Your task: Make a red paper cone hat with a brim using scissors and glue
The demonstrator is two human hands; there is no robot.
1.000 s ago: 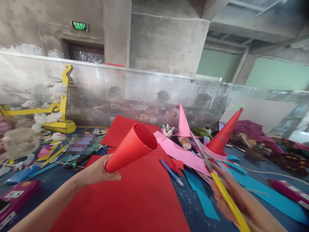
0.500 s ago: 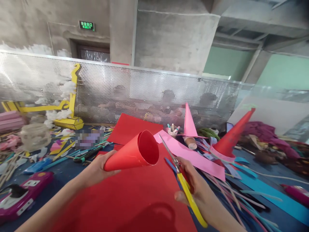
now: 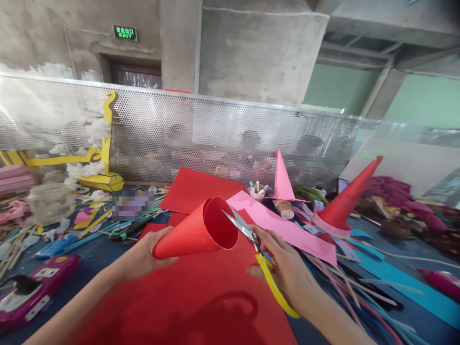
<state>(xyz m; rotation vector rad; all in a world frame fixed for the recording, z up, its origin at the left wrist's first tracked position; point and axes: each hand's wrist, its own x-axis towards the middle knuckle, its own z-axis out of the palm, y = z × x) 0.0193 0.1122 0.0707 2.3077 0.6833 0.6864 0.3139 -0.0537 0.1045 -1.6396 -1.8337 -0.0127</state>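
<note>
holding a red cone (image 3: 183, 235) in the left hand (image 3: 149, 251) above the tabletop (image 3: 89, 261), gripping scissors (image 3: 265, 272) in the right hand (image 3: 283, 261) at the cone's mouth, facing markers (image 3: 257, 186) in a cup (image 3: 258, 195) near the far edge.

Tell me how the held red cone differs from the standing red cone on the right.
The held cone is tilted sideways in the left grip, its mouth toward the right; the standing cone points up, leaning right. The held cone's rim is plain, while the standing cone has a pink band around its base. Both are red and taper.
</note>
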